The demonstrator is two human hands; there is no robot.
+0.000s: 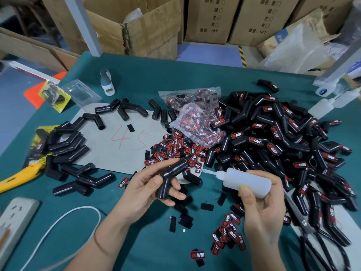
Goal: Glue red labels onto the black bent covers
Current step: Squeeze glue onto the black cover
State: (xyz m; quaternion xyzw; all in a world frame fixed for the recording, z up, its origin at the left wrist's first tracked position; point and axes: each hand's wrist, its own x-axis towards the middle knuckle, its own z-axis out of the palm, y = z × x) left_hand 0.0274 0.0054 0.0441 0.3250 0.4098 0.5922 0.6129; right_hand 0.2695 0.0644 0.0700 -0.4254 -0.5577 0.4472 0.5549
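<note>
Gripping a black bent cover (172, 178) above the green table (136, 75), the left hand (150, 184) turns its flat face toward the glue bottle (247, 181), which the right hand (261, 208) clasps, nozzle aimed close, seemingly not touching. Loose red labels (175, 149) lie just behind, within reach.

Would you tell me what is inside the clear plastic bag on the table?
The clear plastic bag holds many red labels heaped together; those deeper inside are hidden by the crumpled plastic and by one another.
</note>
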